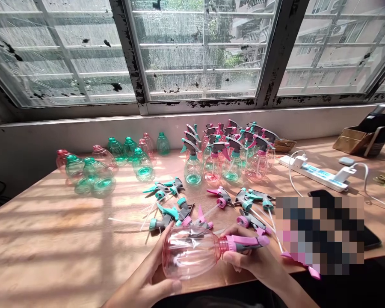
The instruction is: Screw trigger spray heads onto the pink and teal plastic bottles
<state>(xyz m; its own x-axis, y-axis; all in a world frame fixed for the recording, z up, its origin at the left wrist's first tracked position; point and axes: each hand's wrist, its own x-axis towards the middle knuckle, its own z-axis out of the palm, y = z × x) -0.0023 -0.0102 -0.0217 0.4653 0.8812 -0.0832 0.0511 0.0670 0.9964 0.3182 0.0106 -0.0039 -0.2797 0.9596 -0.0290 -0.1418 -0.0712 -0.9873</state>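
From where I stand, the person's left hand (154,278) is curved around the wide base of a clear pink bottle (189,252), thumb along the near side and the fingers mostly hidden behind it. The right hand (248,259) is closed on a pink spray head (248,242) with grey parts, thumb at the near side of the collar and a finger on the far side. The bottle is tipped on its side above the near edge of the table (51,235), its neck pointing right and its mouth meeting the collar – I can't tell how far the collar is screwed on.

Just beyond the hands lie loose spray heads (223,201), pink or teal with grey, their thin white tubes pointing various ways. Farther off, on the left, stand bare bottles (143,164) in green and pink; right of them is a cluster of bottles with spray heads (213,167), 4 in its nearest row.

To the right, a white power strip (317,173) has blue markings – too small to read from here. A black phone (374,239) lies nearer, partly blurred out. At the far right sits a cardboard box (351,137), and windows (205,51) with peeling frames run behind everything.
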